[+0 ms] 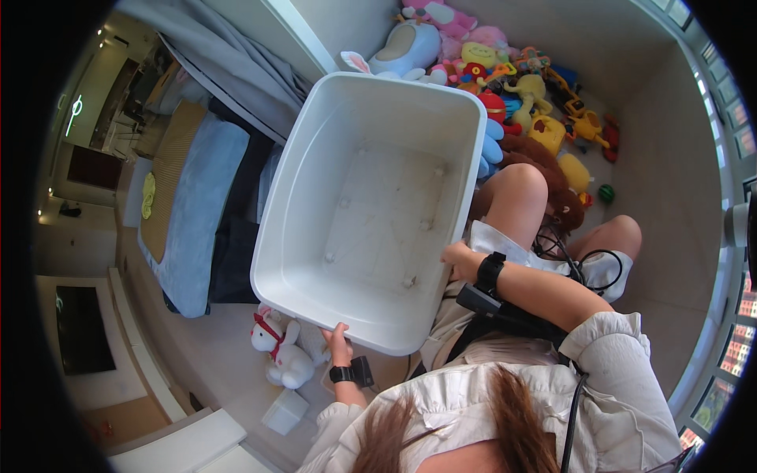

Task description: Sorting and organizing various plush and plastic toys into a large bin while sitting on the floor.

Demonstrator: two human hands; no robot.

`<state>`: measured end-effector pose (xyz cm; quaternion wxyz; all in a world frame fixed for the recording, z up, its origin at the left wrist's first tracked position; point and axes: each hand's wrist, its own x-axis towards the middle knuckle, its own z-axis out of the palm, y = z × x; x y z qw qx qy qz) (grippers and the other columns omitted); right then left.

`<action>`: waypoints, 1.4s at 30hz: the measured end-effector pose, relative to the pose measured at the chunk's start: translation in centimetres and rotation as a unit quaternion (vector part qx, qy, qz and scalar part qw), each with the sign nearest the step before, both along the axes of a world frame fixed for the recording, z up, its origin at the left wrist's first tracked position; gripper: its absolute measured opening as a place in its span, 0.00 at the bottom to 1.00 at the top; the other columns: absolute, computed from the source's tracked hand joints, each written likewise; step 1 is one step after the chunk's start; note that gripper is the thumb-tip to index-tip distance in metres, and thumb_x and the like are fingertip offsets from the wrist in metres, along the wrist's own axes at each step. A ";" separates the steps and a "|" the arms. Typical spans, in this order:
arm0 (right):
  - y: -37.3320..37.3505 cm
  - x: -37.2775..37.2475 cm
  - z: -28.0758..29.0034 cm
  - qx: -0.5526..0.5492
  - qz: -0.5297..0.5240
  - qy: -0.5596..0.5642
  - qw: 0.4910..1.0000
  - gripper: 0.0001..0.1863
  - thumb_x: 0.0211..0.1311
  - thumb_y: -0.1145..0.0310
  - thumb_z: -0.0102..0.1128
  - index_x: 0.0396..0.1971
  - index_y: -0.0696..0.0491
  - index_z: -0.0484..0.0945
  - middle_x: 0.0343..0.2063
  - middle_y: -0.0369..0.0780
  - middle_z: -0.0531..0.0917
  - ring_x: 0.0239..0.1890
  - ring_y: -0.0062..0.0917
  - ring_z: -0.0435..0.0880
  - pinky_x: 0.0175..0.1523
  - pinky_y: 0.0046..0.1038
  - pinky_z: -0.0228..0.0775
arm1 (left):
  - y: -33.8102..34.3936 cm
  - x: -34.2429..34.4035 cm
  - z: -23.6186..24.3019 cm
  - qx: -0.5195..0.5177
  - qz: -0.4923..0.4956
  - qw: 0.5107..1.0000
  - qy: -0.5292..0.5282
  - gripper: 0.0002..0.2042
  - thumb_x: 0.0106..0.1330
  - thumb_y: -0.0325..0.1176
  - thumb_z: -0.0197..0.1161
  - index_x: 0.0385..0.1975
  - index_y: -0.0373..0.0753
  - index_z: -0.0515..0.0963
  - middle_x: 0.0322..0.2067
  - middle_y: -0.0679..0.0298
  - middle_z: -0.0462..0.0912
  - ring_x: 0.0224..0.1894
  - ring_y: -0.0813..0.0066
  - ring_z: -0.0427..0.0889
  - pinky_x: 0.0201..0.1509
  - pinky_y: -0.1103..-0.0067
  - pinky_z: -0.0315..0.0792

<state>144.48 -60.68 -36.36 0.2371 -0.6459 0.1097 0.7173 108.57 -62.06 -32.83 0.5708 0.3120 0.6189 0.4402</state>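
Note:
A large white plastic bin (pixel 371 229) is tilted in front of me, its mouth facing up toward me. Only its bare inside shows, with scuffs and small round bumps on the bottom. My left hand (pixel 339 344) is closed on the near rim, thumb on top. On the right side wall, my right hand (pixel 464 260) grips the edge, its fingers partly hidden behind the bin. Just left of my left hand sits a white plush rabbit (pixel 285 351) with a red band on its head.
Beyond the bin, plush and plastic toys (pixel 548 130) lie heaped in the corner, a brown plush (pixel 544 169) nearest my bent knees. A bed (pixel 193 205) stands at left beside a grey curtain (pixel 229 63). Windows (pixel 729 118) line the right.

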 end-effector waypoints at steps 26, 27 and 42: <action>-14.4 13.5 38.1 0.885 -0.003 -0.212 0.414 0.16 0.57 0.79 0.47 0.46 0.56 0.69 0.36 0.41 0.69 0.37 0.31 0.69 0.44 0.29 0.63 | 5.8 1.0 8.6 -0.092 -0.327 0.831 0.440 0.30 0.50 0.32 0.53 0.58 0.38 0.59 0.47 0.48 0.71 0.48 0.53 0.72 0.50 0.66 0.67; -15.2 13.1 38.7 0.867 0.019 -0.119 0.483 0.15 0.57 0.78 0.46 0.45 0.59 0.68 0.37 0.41 0.68 0.38 0.31 0.69 0.46 0.27 0.62 | 6.6 2.2 11.0 -0.076 -0.345 0.773 0.528 0.30 0.51 0.35 0.53 0.58 0.39 0.59 0.47 0.47 0.71 0.47 0.51 0.72 0.50 0.66 0.66; -19.6 11.8 39.1 0.907 -0.078 -0.248 0.332 0.26 0.49 0.63 0.68 0.50 0.52 0.73 0.40 0.42 0.70 0.34 0.34 0.75 0.38 0.31 0.69 | 6.1 23.8 29.5 0.335 -0.538 0.590 0.500 0.26 0.54 0.27 0.55 0.56 0.37 0.64 0.48 0.49 0.73 0.48 0.54 0.74 0.52 0.70 0.67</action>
